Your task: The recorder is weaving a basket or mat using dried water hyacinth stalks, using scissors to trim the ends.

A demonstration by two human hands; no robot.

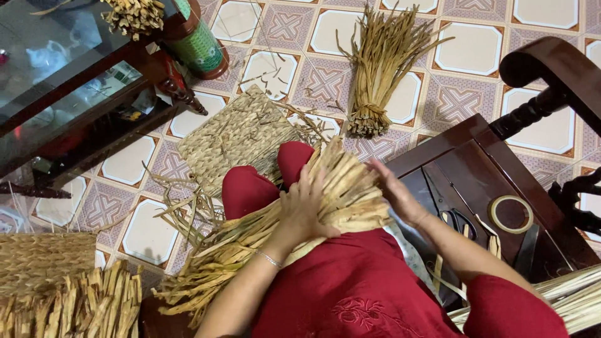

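A thick bundle of dried straw-coloured strips (250,241) lies across my lap, over red trousers. My left hand (303,209) rests flat on top of the bundle with fingers spread, pressing it down. My right hand (391,188) touches the bundle's far right end at its cut tips, fingers curled against the strips. Neither hand lifts the bundle off my knees.
A tied bundle of strips (379,69) lies on the tiled floor ahead. A woven mat (235,138) lies beyond my knees. A tape roll (511,214) and scissors (460,222) sit on the dark wooden seat (463,156) at right. A glass-topped table (69,81) stands at left.
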